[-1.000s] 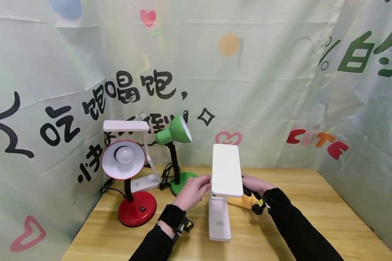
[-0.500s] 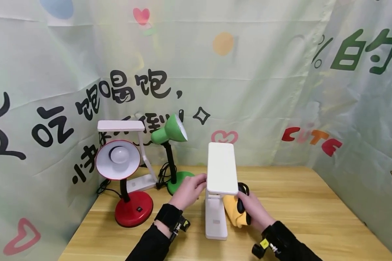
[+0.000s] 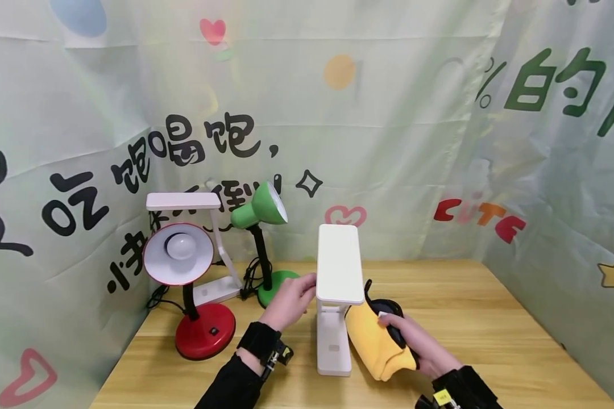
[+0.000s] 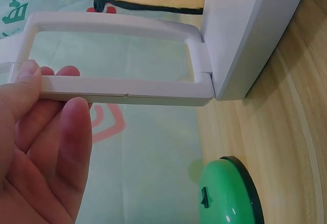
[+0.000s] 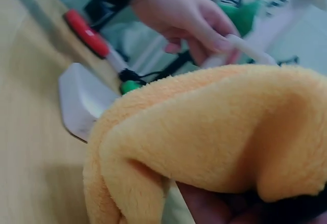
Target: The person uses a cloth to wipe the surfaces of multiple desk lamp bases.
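In the head view, a white desk lamp [image 3: 339, 264] with a flat rectangular head stands upright mid-table. My left hand [image 3: 289, 301] reaches to its far side from the left; the left wrist view shows thumb and fingers pinching the lamp's open-framed arm [image 4: 122, 87]. To the right of the lamp base, my right hand [image 3: 422, 343] grips a fluffy yellow cleaning cloth [image 3: 376, 341] with black trim and a dark backing. Draping over the hand, the cloth [image 5: 204, 122] hides most of those fingers in the right wrist view.
On the left stand a red lamp [image 3: 204, 331], another white lamp [image 3: 183, 200] and a green lamp [image 3: 261, 207]. Black cords [image 3: 252, 278] lie coiled by their bases. A printed fabric backdrop [image 3: 399, 142] rises behind the wooden table [image 3: 471, 318].
My right hand has come from behind the lamp head toward the near right, bringing the yellow cloth out into view. My left hand stays at the lamp. The head view has shifted slightly right.
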Action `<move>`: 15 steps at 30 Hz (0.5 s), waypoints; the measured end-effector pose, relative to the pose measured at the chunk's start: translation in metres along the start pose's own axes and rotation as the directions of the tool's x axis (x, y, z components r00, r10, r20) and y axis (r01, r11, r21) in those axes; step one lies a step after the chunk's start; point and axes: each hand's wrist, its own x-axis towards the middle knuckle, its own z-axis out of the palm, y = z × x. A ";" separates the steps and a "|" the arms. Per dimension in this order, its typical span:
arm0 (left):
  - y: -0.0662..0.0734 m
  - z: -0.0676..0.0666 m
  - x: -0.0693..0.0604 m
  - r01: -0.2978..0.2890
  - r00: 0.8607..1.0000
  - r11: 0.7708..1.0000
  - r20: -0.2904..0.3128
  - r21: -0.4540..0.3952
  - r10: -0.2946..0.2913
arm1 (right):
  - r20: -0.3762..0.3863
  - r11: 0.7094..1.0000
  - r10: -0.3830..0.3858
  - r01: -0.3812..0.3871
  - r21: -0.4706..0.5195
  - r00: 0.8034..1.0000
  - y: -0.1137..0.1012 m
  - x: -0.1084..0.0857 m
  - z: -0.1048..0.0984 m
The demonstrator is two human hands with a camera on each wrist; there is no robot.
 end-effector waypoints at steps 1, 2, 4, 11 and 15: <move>-0.001 -0.001 -0.001 0.002 1.000 1.000 -0.003 -0.001 -0.002 | 0.004 1.000 0.006 -0.006 0.018 1.000 0.000 -0.001 -0.003; -0.002 -0.002 -0.001 0.007 1.000 1.000 -0.007 -0.002 -0.007 | 0.004 0.999 0.008 -0.008 0.039 1.000 -0.001 -0.002 -0.008; -0.003 -0.005 -0.002 0.015 1.000 1.000 -0.015 -0.007 -0.015 | -0.007 0.995 0.013 -0.012 0.095 1.000 -0.002 -0.004 -0.017; -0.009 -0.008 -0.008 0.050 0.999 0.998 -0.016 -0.024 -0.051 | -0.042 0.933 -0.010 0.025 0.360 0.999 0.003 -0.014 -0.058; -0.011 -0.010 -0.012 0.070 0.997 0.997 -0.034 -0.022 -0.071 | -0.074 0.880 -0.048 0.078 0.469 0.996 0.010 -0.021 -0.078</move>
